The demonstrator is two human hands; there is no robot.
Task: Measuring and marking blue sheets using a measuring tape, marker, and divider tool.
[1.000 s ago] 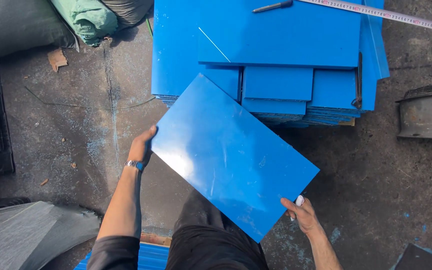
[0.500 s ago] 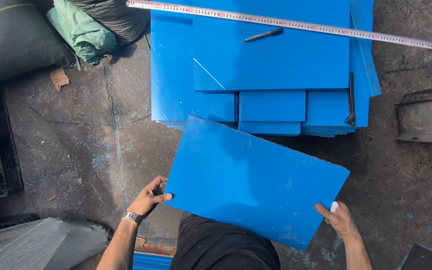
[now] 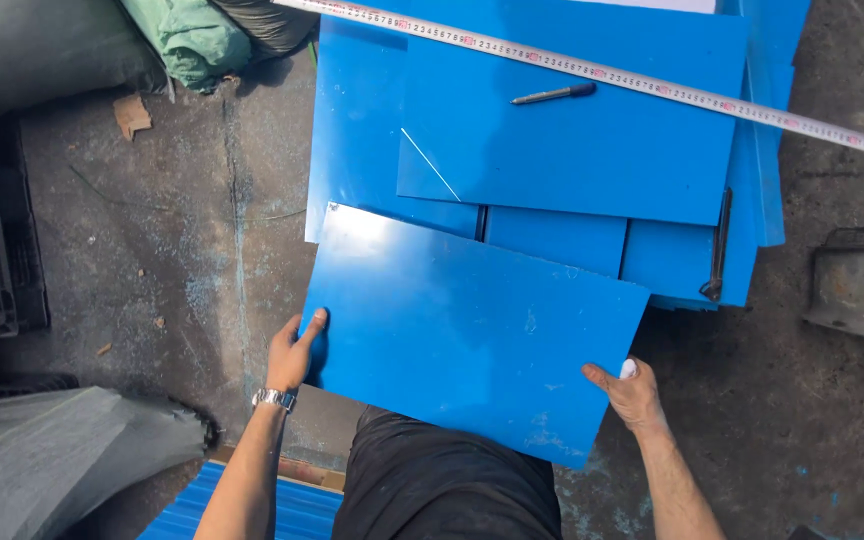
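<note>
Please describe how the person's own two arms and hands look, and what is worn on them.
Both forearms are bare, no sleeves or gloves. The left hand has a silver metal wristwatch at the wrist. The right hand has something small and white at the thumb.

1. The blue sheet (image 3: 472,335) you hold looks like smooth, rigid plastic; its top left corner shows a glossy glare, and pale scuffs mark its lower right part.
2. The stacked blue sheets (image 3: 572,150) beyond it share that smooth plastic look, with a thin scored line on one.
3. The long ruler (image 3: 652,85) lying across them looks like pale, matt metal.
4. The pen (image 3: 554,95) seems dark plastic with a slight sheen.
5. The floor (image 3: 152,260) is rough, stained concrete, dusted with blue.
6. Your wristwatch (image 3: 274,399) is shiny metal.
7. The green bundle (image 3: 192,40) looks like woven cloth.
</note>
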